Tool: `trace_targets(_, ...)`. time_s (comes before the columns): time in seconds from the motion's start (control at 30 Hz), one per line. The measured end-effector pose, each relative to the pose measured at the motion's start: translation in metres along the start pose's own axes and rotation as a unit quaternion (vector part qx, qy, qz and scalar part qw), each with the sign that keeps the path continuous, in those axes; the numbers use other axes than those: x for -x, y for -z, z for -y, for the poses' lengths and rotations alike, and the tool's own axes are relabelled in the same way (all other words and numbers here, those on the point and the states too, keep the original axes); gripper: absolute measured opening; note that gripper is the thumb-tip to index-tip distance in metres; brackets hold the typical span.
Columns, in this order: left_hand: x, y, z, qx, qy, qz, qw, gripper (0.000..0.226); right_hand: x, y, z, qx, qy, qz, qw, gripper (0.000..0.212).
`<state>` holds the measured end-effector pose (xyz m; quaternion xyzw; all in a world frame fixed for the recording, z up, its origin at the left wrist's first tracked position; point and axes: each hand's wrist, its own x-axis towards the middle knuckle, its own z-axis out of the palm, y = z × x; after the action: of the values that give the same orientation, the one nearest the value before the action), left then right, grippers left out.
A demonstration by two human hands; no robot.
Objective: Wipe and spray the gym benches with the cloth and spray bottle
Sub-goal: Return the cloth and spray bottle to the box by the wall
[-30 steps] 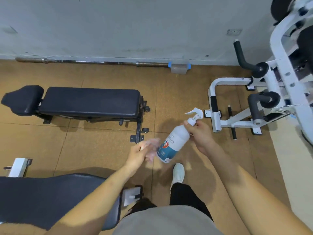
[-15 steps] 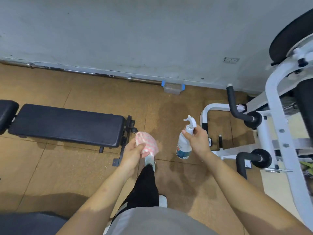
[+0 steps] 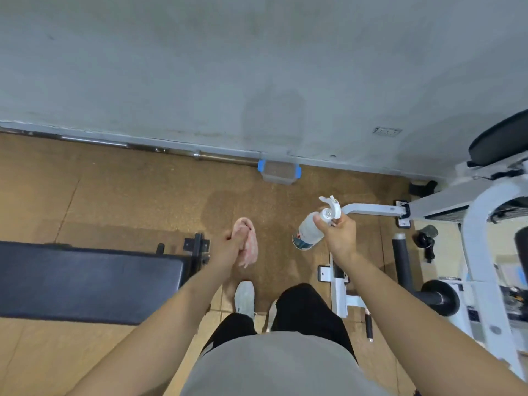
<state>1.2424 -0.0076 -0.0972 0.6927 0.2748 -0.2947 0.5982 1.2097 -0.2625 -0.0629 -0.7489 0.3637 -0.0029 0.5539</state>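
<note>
Noted: bench pad (image 3: 85, 278), left, black, matt, vinyl-like; cloth (image 3: 249, 245) pink soft fabric; bottle (image 3: 307, 232) white plastic, slight gloss; floor (image 3: 114, 195) brown, speckled, rough; barbell (image 3: 223, 158), upper left, dull metal; frame (image 3: 475, 252), right, white painted metal, smooth.

- Black padded gym bench (image 3: 85, 281), lower left: running off the left edge, its far end not showing.
- Pink and white fabric cloth (image 3: 251, 244), centre: lying partly behind the left hand (image 3: 225, 250) that is gripping it.
- White plastic spray bottle (image 3: 307, 232), right of centre: neck disappearing under the right hand (image 3: 341, 235); label print showing too small to read.
- White steel machine frame (image 3: 480, 252): running off the right edge.
- Steel barbell (image 3: 217, 156), upper left: running out at the left edge.
- Small grey wall plate (image 3: 387, 131), upper right: markings showing too small to tell.
</note>
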Motion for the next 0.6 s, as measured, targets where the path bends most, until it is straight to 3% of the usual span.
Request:
trace_targets(0.2, -0.102, -0.053, -0.094, -0.061, -0.019, 0.038, 0.997, 0.016, -0.139, -0.011, 0.040, 0.008, -0.031, -0.017, 0.999, 0.031)
trace_targets(0.47, -0.273, -0.143, -0.180, -0.094, -0.045, -0.041, 0.994, 0.027, -0.349, -0.046, 0.036, 0.088, -0.039, -0.003, 0.995, 0.034)
trace_targets(0.6, -0.362, -0.171, -0.192, -0.121, -0.052, -0.029, 0.991, 0.023, -0.446, -0.076, 0.010, 0.122, -0.041, 0.010, 0.992, 0.045)
